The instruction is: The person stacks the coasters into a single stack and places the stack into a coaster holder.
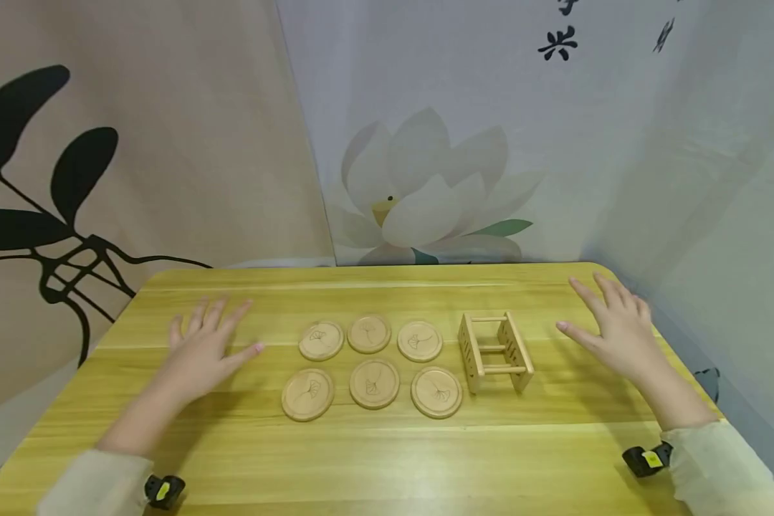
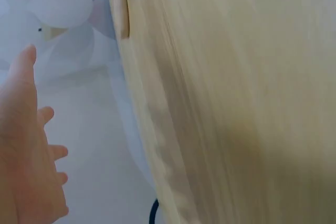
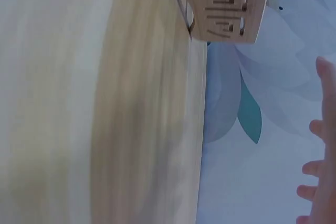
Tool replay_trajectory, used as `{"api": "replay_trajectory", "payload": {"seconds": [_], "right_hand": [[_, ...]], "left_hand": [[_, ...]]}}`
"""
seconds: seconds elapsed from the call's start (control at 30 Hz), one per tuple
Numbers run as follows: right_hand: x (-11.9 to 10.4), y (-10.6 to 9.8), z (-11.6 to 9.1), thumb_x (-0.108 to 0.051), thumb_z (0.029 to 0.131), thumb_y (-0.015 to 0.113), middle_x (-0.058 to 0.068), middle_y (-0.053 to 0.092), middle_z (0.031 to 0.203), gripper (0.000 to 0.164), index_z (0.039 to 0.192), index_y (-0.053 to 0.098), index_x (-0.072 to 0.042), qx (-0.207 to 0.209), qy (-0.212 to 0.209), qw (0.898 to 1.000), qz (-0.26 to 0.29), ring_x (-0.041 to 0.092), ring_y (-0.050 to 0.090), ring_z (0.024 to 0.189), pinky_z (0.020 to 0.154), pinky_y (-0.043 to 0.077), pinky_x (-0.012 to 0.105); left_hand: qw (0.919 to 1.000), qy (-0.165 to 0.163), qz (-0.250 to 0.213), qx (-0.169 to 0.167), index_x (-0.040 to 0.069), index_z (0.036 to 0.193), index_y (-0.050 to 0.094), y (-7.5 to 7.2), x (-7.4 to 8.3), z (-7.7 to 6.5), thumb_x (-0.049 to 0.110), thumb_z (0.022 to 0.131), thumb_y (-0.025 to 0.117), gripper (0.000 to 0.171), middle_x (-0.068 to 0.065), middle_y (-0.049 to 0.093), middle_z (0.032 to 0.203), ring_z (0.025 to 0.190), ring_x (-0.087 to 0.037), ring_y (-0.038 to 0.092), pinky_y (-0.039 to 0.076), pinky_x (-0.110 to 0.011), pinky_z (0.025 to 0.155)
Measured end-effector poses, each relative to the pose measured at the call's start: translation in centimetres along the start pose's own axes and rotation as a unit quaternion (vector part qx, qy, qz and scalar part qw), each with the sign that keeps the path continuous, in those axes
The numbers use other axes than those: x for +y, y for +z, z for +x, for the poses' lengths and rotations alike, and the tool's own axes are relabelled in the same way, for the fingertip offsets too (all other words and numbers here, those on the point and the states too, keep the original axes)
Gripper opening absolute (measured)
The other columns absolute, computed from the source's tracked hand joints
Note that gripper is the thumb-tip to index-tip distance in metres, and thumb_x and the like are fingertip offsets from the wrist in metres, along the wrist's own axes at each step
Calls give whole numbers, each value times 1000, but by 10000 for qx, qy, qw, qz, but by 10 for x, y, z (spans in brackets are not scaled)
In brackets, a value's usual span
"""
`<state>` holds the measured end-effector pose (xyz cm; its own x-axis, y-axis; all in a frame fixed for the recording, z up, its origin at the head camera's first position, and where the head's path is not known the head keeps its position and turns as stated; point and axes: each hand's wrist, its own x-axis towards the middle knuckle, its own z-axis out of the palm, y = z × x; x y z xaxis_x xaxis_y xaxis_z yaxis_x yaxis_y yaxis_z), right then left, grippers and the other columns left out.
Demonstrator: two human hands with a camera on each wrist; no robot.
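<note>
Six coasters (image 1: 374, 367), one rack (image 1: 494, 350), two hands (image 1: 201, 349).

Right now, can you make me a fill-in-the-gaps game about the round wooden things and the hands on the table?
1. The number of round coasters on the table is ____.
2. The coasters lie in ____ rows.
3. The wooden rack stands between the coasters and the ____ hand.
4. The left hand and right hand are both spread open and hold ____.

Missing words: six; two; right; nothing
</note>
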<state>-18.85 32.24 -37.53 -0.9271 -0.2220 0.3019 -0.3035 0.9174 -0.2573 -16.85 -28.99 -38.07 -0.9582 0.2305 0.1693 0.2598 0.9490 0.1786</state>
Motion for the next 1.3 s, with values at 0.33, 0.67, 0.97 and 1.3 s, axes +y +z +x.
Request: {"api": "replay_trajectory", "payload": {"seconds": [0.33,0.67,0.97,1.3], "right_hand": [[-14,13,-5,-37,93,61,25,17,153,72,153,25,-22,334,-175,9957,841,61,14,129,97,1,75],[-20,30,-8,-24,96,60,24,18,153,64,152,29,-16,224,-259,9821,1852,58,14,131,95,4,77],[-21,46,-9,-16,98,55,19,26,151,56,150,33,-13,15,-320,9619,2715,48,22,134,94,19,74],[-21,60,-11,-12,100,51,15,35,147,51,149,35,-11,-211,-172,9472,3195,38,35,128,96,30,57]], "left_hand": [[9980,276,-504,264,17,154,20,11,22,-5,52,91,57,81,-25,19,152,136,-51,11,-3,-72,99],[9903,335,-1321,286,17,154,22,21,35,-12,40,90,66,81,-23,20,153,136,-48,15,5,-71,99],[9739,218,-2258,113,20,153,22,36,42,-18,30,87,72,84,-20,24,152,136,-45,19,3,-71,100],[9594,40,-2814,-173,16,152,26,50,47,-24,36,82,75,87,-21,26,151,133,-50,22,12,-78,94]]}}
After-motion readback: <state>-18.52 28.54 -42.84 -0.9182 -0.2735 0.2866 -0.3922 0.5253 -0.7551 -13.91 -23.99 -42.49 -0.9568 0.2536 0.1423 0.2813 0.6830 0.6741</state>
